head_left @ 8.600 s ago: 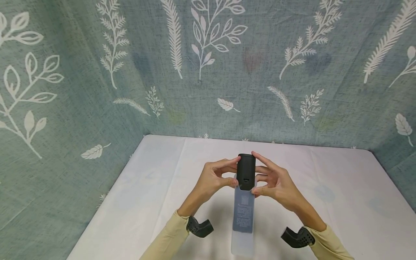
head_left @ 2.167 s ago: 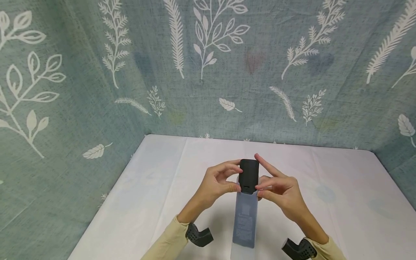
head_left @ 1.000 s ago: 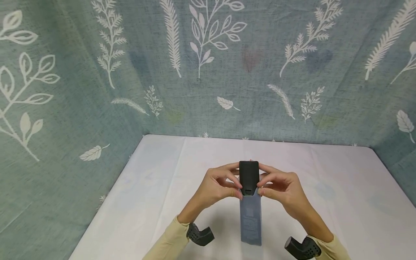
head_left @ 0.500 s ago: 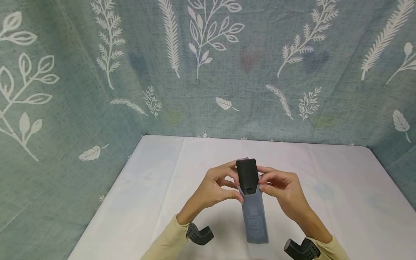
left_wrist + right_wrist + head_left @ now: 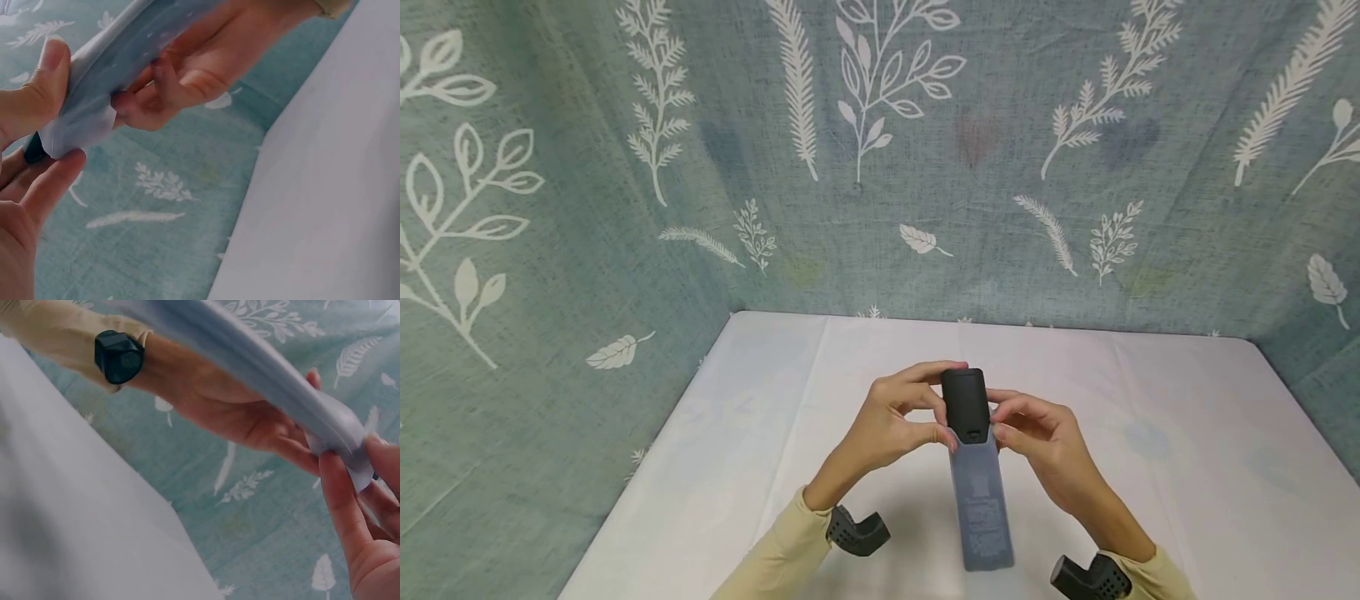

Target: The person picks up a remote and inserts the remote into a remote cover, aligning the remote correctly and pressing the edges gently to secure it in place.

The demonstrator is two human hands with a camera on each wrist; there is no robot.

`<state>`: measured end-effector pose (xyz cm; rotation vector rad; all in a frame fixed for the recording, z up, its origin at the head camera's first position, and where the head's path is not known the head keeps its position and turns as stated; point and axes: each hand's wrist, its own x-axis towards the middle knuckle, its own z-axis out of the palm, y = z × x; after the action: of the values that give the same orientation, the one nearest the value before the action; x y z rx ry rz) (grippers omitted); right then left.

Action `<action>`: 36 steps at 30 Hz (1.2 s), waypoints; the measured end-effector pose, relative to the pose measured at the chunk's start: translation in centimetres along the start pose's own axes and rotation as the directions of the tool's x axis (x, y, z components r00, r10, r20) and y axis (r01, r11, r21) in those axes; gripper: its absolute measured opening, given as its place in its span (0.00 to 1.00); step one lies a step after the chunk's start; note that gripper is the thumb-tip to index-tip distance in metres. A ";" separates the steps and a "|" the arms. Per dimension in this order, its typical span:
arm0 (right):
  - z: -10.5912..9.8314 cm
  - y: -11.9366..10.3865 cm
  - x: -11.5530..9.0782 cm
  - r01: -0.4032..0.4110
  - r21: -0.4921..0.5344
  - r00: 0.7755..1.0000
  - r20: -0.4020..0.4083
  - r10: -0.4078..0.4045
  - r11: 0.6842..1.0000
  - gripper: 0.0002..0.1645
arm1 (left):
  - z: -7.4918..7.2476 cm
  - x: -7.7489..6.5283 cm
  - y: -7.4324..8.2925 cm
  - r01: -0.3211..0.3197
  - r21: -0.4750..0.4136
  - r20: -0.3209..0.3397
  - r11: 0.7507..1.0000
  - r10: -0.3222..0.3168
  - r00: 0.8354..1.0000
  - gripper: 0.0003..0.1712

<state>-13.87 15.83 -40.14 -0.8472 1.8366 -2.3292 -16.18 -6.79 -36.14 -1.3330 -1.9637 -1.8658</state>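
Both hands hold a remote control, back face up, with its bare black end (image 5: 966, 406) away from the body. A translucent sleeve (image 5: 983, 508) wraps the rest, and printed text shows through it. My left hand (image 5: 898, 414) grips the left side, thumb by the sleeve's edge and index finger at the black end's top. On the other side my right hand (image 5: 1045, 437) pinches the sleeve's edge between thumb and fingers. In the left wrist view the sleeve (image 5: 125, 62) runs between the hands; its loose mouth shows in the right wrist view under my right hand (image 5: 359, 525).
A white-covered table (image 5: 760, 417) lies beneath the hands. Behind and to the left hangs a green-blue curtain (image 5: 850, 242) with white leaf prints. Black wrist cameras sit on the left wrist (image 5: 857, 532) and right wrist (image 5: 1090, 575).
The right index finger has left the black end's top corner for its side. The left index finger now reaches the top. The remote's near end has swung right, leaving it slightly tilted.
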 end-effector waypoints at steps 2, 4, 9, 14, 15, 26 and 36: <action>0.0 0.3 -0.1 -0.002 0.005 1.000 0.018 0.002 1.000 0.17 | 0.0 0.0 0.0 -0.003 0.013 -0.025 1.000 0.004 1.000 0.15; 0.0 0.5 -0.2 0.008 0.024 0.999 0.039 -0.009 1.000 0.16 | -0.1 0.0 0.0 -0.016 0.028 -0.047 0.999 0.018 0.999 0.15; 0.0 0.9 -0.3 0.053 0.088 0.996 0.071 -0.059 0.995 0.18 | 0.1 0.1 0.0 -0.043 0.019 -0.087 0.999 0.044 0.995 0.14; 0.1 1.2 -0.1 0.085 0.163 0.990 0.096 -0.101 0.983 0.22 | 0.1 0.2 -0.3 -0.033 -0.044 -0.113 0.998 0.028 0.993 0.13; 0.1 1.3 -0.1 0.089 0.182 0.989 0.102 -0.109 0.979 0.23 | 0.0 0.1 -0.5 -0.024 -0.066 -0.109 0.998 0.017 0.994 0.12; 0.6 1.4 -0.1 0.128 0.199 0.992 -0.016 -0.127 0.971 0.23 | 0.0 -0.8 -2.7 0.071 -0.289 -0.045 0.955 -0.088 0.995 0.15; 0.9 0.4 0.5 0.270 0.011 0.963 0.018 -0.271 0.963 0.12 | 0.3 -1.2 -2.6 0.151 -0.330 -0.008 0.932 -0.162 0.987 0.20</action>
<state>-13.99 14.68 -40.21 -1.1840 1.8025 -2.4682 -16.97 -6.74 -38.94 -1.2360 -1.8485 -2.3608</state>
